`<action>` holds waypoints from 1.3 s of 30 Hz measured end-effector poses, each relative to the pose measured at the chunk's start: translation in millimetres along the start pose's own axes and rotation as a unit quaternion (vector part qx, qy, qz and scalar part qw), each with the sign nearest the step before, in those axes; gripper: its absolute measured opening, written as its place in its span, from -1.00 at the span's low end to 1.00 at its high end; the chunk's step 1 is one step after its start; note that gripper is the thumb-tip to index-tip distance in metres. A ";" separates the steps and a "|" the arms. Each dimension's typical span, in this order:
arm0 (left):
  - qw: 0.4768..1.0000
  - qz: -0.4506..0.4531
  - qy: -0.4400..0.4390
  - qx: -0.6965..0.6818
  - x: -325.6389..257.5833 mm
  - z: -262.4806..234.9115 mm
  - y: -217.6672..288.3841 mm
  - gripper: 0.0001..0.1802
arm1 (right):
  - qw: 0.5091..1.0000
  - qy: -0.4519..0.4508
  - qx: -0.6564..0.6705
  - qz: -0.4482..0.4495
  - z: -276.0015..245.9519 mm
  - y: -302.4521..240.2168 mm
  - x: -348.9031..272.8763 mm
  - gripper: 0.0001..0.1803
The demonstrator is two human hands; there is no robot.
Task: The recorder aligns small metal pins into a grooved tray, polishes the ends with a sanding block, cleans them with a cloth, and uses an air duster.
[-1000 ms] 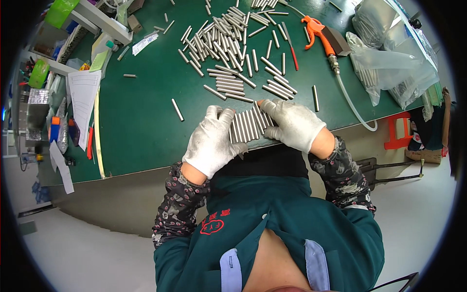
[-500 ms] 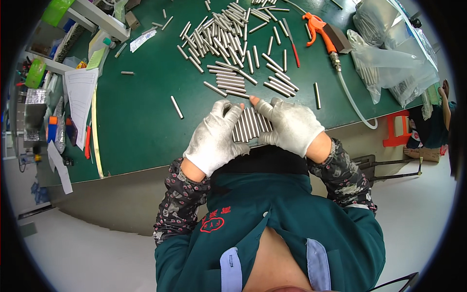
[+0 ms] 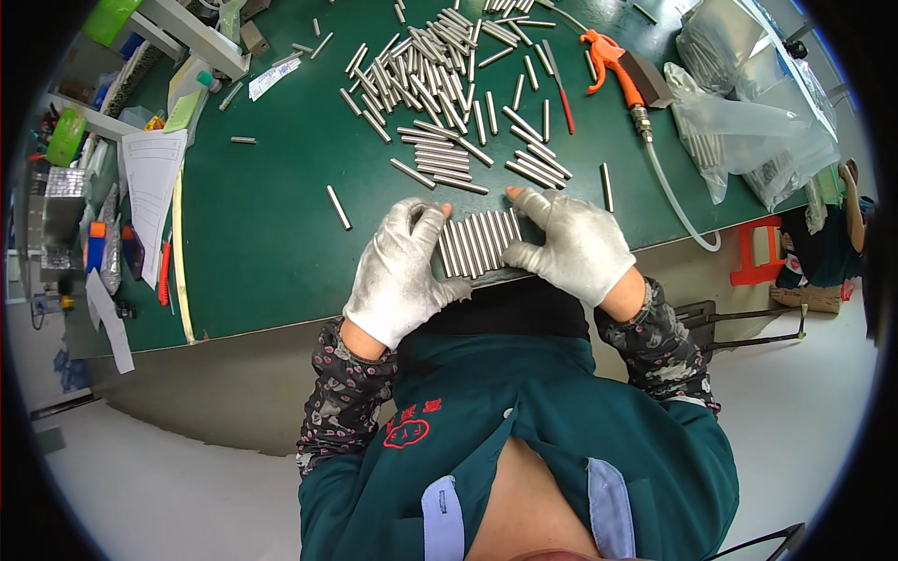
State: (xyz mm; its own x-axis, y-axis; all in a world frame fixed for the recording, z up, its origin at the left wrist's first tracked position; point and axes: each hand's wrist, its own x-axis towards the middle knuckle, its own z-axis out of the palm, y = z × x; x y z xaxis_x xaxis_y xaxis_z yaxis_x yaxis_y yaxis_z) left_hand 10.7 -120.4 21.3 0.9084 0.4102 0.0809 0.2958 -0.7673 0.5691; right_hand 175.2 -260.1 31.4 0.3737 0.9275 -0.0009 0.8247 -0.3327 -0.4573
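Note:
A tight row of several shiny metal pins [image 3: 479, 245] lies side by side near the table's front edge, between my two hands. My left hand [image 3: 398, 271], in a white glove with a bare fingertip showing, curves around the row's left end. Its index finger is by the upper ends and its thumb by the lower ends. My right hand [image 3: 582, 245], gloved the same way, is at the right end with its thumb against the last pins. Its index finger is stretched out above them, apart from the thumb. Just beyond lies another small stack of pins [image 3: 440, 154].
A large loose heap of pins [image 3: 421, 65] covers the back middle of the green table [image 3: 271, 206]. To the right lie a red-handled tool [image 3: 566, 105], an orange air blow gun [image 3: 613, 61] with a hose, and plastic bags [image 3: 748, 131]. Papers [image 3: 154, 192] lie left.
My hands have moved apart: the left slightly left, the right slightly right with its index finger lifted off the row. More of the row of pins shows between them.

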 end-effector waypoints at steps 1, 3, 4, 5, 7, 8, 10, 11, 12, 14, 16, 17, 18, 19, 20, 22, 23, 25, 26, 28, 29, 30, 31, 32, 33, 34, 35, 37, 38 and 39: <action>0.999 0.003 0.013 0.044 -0.8 -0.6 0.2 -0.12 | 1.000 0.002 0.000 -0.002 -0.2 1.2 -1.3 -0.32; 0.999 -0.004 0.003 0.043 2.2 -0.6 -1.0 -0.18 | 1.000 0.000 0.006 -0.006 0.5 3.6 0.3 -0.44; 0.999 0.003 0.010 0.044 3.3 0.3 -2.0 -0.20 | 1.000 0.016 0.018 -0.018 4.2 5.9 1.0 -0.47; 0.999 0.010 0.017 0.045 3.4 1.0 -3.2 -0.23 | 1.000 0.016 0.018 -0.020 5.4 6.3 1.3 -0.47; 0.999 0.023 0.021 0.041 5.4 -0.2 -4.1 -0.28 | 0.999 0.019 0.032 -0.013 5.3 6.1 2.3 -0.47; 0.998 0.030 0.021 0.044 6.0 -0.6 -2.1 -0.30 | 0.999 0.021 0.033 -0.014 5.2 6.2 2.2 -0.47; 0.999 0.037 0.014 0.025 6.8 -2.8 -1.2 -0.32 | 0.999 0.008 0.041 0.004 3.7 6.2 1.9 -0.49; 0.999 0.040 0.016 0.029 6.2 -1.6 -2.3 -0.32 | 0.999 0.012 0.041 0.002 3.0 6.7 1.2 -0.49; 0.997 0.057 0.047 0.006 5.1 1.3 -3.9 -0.26 | 0.996 0.016 0.090 0.013 2.5 7.3 0.1 -0.49; 0.990 0.099 0.098 -0.018 5.1 1.9 2.2 -0.12 | 0.975 -0.009 0.220 0.041 0.6 5.9 -0.5 -0.49; 0.980 0.141 0.143 0.012 12.5 2.4 10.2 -0.23 | 0.939 -0.055 0.335 0.048 0.0 -2.5 1.5 -0.57; 0.966 0.177 0.185 0.038 15.3 1.5 14.8 -0.33 | 0.925 -0.072 0.370 0.041 -1.0 -9.3 1.7 -0.63; 0.959 0.202 0.190 0.059 17.4 -0.3 18.5 -0.32 | 0.930 -0.075 0.360 0.016 1.7 -12.7 3.5 -0.64; 0.957 0.209 0.190 0.060 19.8 -0.8 21.7 -0.32 | 0.934 -0.079 0.349 -0.007 7.8 -12.8 5.7 -0.65; 0.948 0.227 0.207 0.082 20.9 -1.0 24.0 -0.31 | 0.881 -0.093 0.463 0.026 15.3 -11.8 8.2 -0.71; 0.937 0.248 0.223 0.104 23.9 -2.0 26.5 -0.30 | 0.891 -0.055 0.451 0.010 16.7 -10.6 6.9 -0.72; 0.935 0.256 0.223 0.101 24.8 -2.5 26.3 -0.27 | 0.898 -0.024 0.439 -0.006 17.1 -11.2 6.8 -0.72; 0.931 0.272 0.224 0.095 27.3 -3.2 25.7 -0.22 | 0.918 0.007 0.396 -0.022 14.2 -13.4 6.4 -0.78; 0.930 0.274 0.224 0.097 29.9 -2.9 25.1 -0.22 | 0.898 0.034 0.438 -0.024 16.7 -12.4 6.0 -0.77; 0.923 0.300 0.239 0.032 34.7 0.6 21.4 -0.11 | 0.839 0.033 0.543 -0.004 19.1 -10.6 5.2 -0.71; 0.921 0.305 0.239 0.034 36.4 1.9 19.4 -0.11 | 0.839 0.037 0.543 -0.006 20.7 -7.8 7.0 -0.71; 0.922 0.300 0.243 0.020 37.6 3.3 17.4 -0.07 | 0.799 0.010 0.600 0.029 23.1 -4.0 9.3 -0.71; 0.923 0.295 0.248 0.005 38.9 4.9 15.1 -0.03 | 0.755 -0.018 0.653 0.064 25.0 -0.6 11.0 -0.71; 0.913 0.315 0.259 0.005 40.5 6.3 12.7 0.02 | 0.775 0.000 0.628 0.063 24.9 0.5 12.5 -0.74; 0.912 0.318 0.260 0.006 39.7 6.0 11.3 0.02 | 0.775 0.003 0.629 0.060 20.8 1.6 12.2 -0.74; 0.924 0.295 0.245 0.009 37.8 4.5 11.2 0.03 | 0.795 -0.011 0.601 0.079 13.5 1.8 11.1 -0.76; 0.935 0.270 0.229 0.012 35.0 3.7 11.3 0.04 | 0.814 -0.025 0.572 0.098 6.9 -0.1 9.4 -0.77; 0.939 0.261 0.225 0.013 34.4 4.6 11.2 0.03 | 0.823 -0.013 0.563 0.078 3.9 -2.5 7.1 -0.76; 0.931 0.272 0.244 0.014 35.9 5.5 12.0 0.00 | 0.817 -0.040 0.573 0.053 4.3 -1.5 6.1 -0.76; 0.922 0.283 0.263 0.015 37.1 5.8 13.1 -0.03 | 0.809 -0.066 0.583 0.028 4.4 -1.0 5.2 -0.76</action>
State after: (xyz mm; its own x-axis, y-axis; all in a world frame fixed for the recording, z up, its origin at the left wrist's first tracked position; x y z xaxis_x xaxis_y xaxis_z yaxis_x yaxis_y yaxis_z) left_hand 50.0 -118.1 27.0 0.6534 0.1153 0.7482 -0.1670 -0.9420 0.2910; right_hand 174.5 -254.2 28.0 0.2840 0.9524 -0.1109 -0.1817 -0.0602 -0.9815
